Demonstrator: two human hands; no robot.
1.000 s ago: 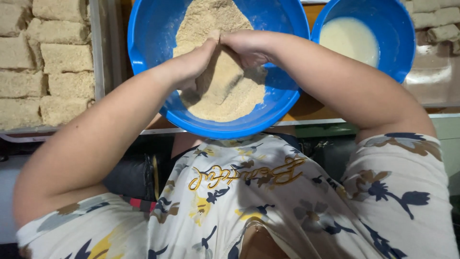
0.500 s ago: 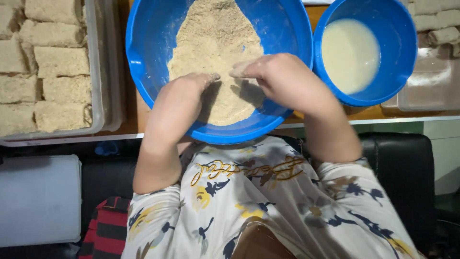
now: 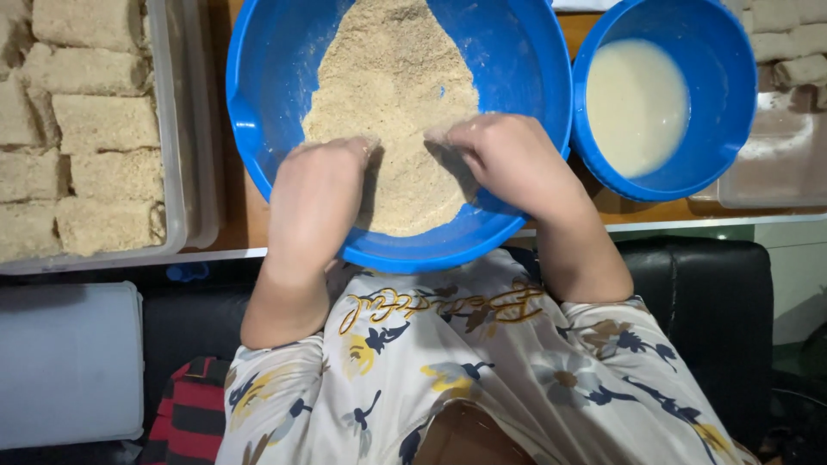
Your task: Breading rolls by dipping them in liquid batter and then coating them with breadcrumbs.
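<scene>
Both hands — left hand (image 3: 320, 176), right hand (image 3: 498, 155) — press curled into breadcrumbs (image 3: 392, 95), whose heap tapers away from the person.

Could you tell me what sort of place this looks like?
Probably a food-preparation spot: a large blue bowl of breadcrumbs, a smaller bowl of pale batter, and a clear tray of crumb-coated blocks.

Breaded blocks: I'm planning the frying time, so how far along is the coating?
Done: many crumb-coated blocks fill the clear tray on the left. In hand: the left hand and right hand press into the crumbs in the large blue bowl; whatever they cover is hidden. Left: batter remains in the smaller bowl, and a few blocks sit far right.
</scene>
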